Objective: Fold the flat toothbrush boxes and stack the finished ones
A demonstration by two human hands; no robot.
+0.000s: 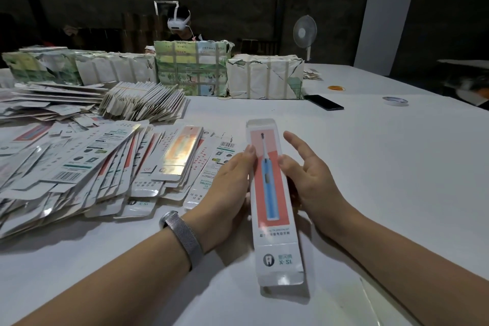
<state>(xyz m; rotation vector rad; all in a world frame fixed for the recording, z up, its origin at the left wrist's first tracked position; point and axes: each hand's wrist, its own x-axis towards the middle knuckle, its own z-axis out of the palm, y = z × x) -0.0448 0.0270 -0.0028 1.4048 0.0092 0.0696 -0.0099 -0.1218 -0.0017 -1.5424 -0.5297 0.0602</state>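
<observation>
One toothbrush box in both hands, being squared up from flat.

The toothbrush box (270, 193) lies lengthwise away from the person, held just above the white bench (370, 167), printed face up, both end flaps unfolded. The left hand (227, 188) grips its left long edge, thumb on the top face and the fingers hidden beneath. The right hand (307, 177) presses its thumb on the right edge while its fingers (299, 143) stand spread and nearly straight, off the card. By my reading the box is at the opening-out step: the sleeve wants squeezing into a tube, then the far and near flaps tucking in. The heap of flat boxes (92, 167) waits just left; I cannot make out a stack of finished ones.
</observation>
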